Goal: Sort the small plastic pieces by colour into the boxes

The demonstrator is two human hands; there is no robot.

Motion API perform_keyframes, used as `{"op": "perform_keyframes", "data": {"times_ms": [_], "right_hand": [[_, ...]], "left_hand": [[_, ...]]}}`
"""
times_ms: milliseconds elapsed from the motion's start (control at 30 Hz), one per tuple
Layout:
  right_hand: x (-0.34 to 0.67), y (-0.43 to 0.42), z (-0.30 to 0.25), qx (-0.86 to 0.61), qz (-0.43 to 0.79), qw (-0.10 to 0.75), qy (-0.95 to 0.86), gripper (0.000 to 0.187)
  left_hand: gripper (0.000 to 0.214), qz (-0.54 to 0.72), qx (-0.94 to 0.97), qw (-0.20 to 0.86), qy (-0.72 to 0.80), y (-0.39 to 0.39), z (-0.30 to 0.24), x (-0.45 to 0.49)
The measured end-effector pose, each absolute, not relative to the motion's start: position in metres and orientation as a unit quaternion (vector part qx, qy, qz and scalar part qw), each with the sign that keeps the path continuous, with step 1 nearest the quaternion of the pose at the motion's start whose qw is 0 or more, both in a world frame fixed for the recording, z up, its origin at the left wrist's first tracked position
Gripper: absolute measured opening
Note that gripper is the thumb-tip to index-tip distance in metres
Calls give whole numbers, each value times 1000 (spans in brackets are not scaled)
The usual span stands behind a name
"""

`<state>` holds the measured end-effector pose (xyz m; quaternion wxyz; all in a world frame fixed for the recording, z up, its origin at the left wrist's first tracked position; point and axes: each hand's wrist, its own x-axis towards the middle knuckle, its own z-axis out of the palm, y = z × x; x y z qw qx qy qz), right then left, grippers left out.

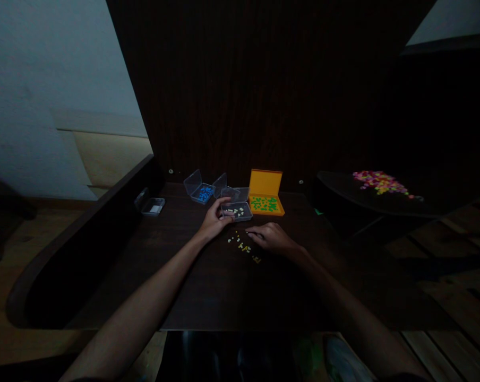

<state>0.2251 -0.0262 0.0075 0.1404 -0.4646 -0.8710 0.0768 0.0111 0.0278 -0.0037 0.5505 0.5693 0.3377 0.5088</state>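
Observation:
My left hand [216,218] grips the left side of a clear plastic box [245,213], thumb in front and fingers behind. The box's lid is raised, and several small white pieces [239,211] lie inside. My right hand [270,236] is closed in a pinch just above the table, in front of the box. A tiny pale piece shows at its fingertips, too small to make out in detail. Beside and below those fingertips, loose small yellow and white pieces [245,248] are scattered on the dark tabletop [208,286].
Behind the held box stand a clear box [202,193] of blue pieces and a yellow box [266,185] of green pieces, both lids up. A small clear case [154,207] sits at left. Many pink and yellow pieces [381,183] are heaped on a dark side shelf [343,188].

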Motion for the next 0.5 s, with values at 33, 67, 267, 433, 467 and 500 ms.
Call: {"op": "perform_keyframes", "data": {"times_ms": [33, 67, 267, 433, 467, 500], "right_hand": [[225, -26, 8, -466, 79, 142, -870, 29], [225, -26, 8, -468, 79, 142, -869, 30], [227, -27, 10, -460, 92, 167, -867, 28], [227, -28, 11, -429, 133, 189, -873, 22], [227, -28, 11, -424, 138, 194, -874, 21], [226, -28, 11, -419, 141, 199, -874, 21]], "left_hand": [[59, 509, 569, 550, 338, 28, -4, 11], [59, 509, 570, 549, 338, 28, -4, 11], [58, 510, 566, 555, 335, 28, -5, 11], [59, 506, 566, 556, 339, 28, -5, 10], [59, 505, 565, 558, 338, 28, -5, 10], [59, 505, 565, 559, 337, 29, -5, 10]]}}
